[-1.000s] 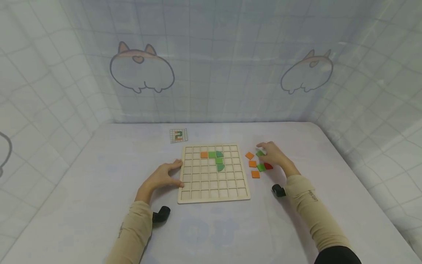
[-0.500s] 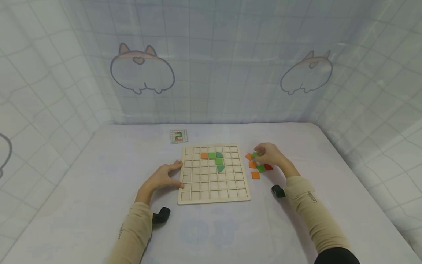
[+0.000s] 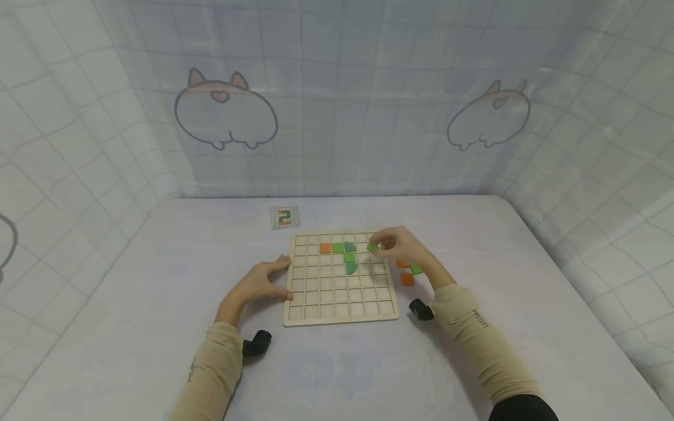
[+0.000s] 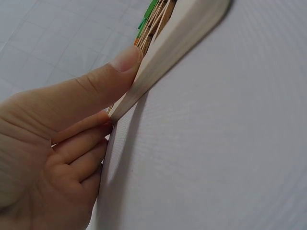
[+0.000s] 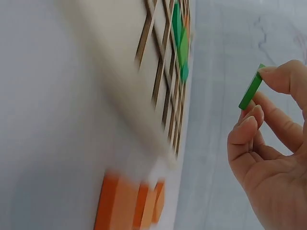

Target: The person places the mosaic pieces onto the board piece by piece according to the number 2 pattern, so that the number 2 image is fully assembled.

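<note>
My left hand [image 3: 258, 283] rests at the left edge of a wooden grid board [image 3: 342, 320], thumb and fingers spread apart along its rim. Up close in the left wrist view, the thumb [image 4: 127, 60] touches the board's edge. A green square tile [image 5: 252, 87] is pinched between the thumb and fingers of my right hand [image 3: 402, 245], raised over the board's upper right. In the grid sit an orange square [image 3: 325, 248], two green squares [image 3: 337, 248] and two darker green quarter-round tiles [image 3: 351, 268].
Right of the board lie orange tiles [image 3: 407, 279] and a green tile [image 3: 416, 269], partly hidden by my right hand and wrist. A small pattern card [image 3: 284, 217] showing a figure 2 lies behind the board. Tiled-print curtains surround the white table [image 3: 337, 368].
My right hand has picked up the green square tile from the loose pieces and carried it left over the board. My left hand stays at the board's edge.
</note>
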